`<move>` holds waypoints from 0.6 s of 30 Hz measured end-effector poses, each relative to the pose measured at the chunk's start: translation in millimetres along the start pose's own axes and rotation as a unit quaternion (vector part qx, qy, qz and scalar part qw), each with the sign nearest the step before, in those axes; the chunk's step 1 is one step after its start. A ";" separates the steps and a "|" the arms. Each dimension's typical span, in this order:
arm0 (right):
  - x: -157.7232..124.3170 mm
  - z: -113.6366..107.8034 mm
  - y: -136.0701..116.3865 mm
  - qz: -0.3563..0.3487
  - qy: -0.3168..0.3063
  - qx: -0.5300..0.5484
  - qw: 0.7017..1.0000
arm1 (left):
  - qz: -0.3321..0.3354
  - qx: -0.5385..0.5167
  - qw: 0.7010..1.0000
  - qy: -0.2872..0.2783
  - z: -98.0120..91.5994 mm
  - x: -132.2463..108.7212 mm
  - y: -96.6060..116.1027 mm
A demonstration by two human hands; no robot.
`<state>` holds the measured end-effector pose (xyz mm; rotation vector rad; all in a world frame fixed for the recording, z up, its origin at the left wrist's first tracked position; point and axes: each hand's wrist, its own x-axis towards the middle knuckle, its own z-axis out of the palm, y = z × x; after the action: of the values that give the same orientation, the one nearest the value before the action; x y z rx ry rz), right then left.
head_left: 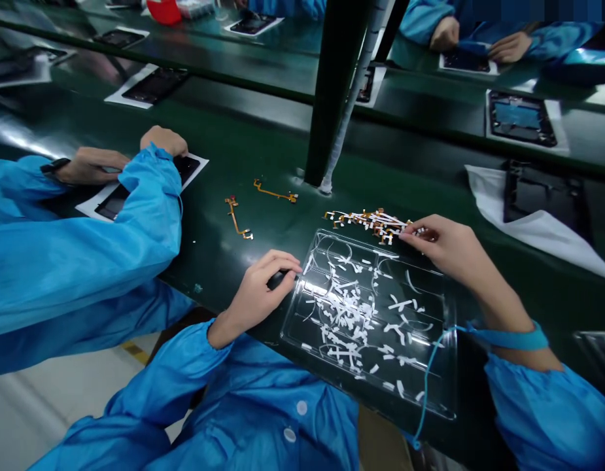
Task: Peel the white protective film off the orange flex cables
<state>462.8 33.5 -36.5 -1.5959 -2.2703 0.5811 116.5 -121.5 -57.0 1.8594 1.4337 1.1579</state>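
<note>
Head view showed us a tangled pile of thin orange-and-white flexible circuit strips (pixel 365 221) on the dark green glossy desk (pixel 277 229), just beyond the far edge of a shallow clear plastic tray (pixel 424 288). Our right hand (pixel 447 248) was at the pile's right end, thumb and forefinger drawn narrow; we could not tell whether they had pinched a strip. Our left hand (pixel 263 288) was loosely curled at the tray's left edge, with a gap inside the curve, and whether it gripped anything we could not tell.

We judged the work partway along. Many white slivers (pixel 348 311) lay scattered in the tray, perhaps peeled backing, and two orange strips, a left one (pixel 235 218) and a farther one (pixel 274 193), lay apart from the pile, perhaps finished. Most strips remained heaped, several showing long white faces, so more seemed left than done.

As for room, the tray's near side lay close to the desk's near edge. A tall dark green post (pixel 339 85) stood beyond the pile, limiting reach on the far side. Bare green surface showed between the left strip and the tray, while a co-worker's blue sleeve (pixel 150 203) bounded the left. A thin blue cord (pixel 426 379) hung from our right wrist across the tray's right side, where it could drag slivers.
</note>
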 end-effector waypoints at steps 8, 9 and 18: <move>7.7 10.0 -5.6 0.013 -0.006 0.011 1.000 | 0.016 -0.022 1.000 -0.003 4.3 0.7 4.7; 6.4 5.1 -6.6 0.020 -0.003 0.013 1.000 | 0.014 -0.023 1.000 0.001 3.2 0.0 3.9; -33.3 -68.3 -10.3 0.147 0.134 0.011 0.980 | -0.013 -0.066 0.997 0.023 -4.0 -1.2 10.2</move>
<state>497.4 9.3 27.5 -1.8885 -1.8451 0.4259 118.1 -126.1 -47.1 1.7291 1.3684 1.2579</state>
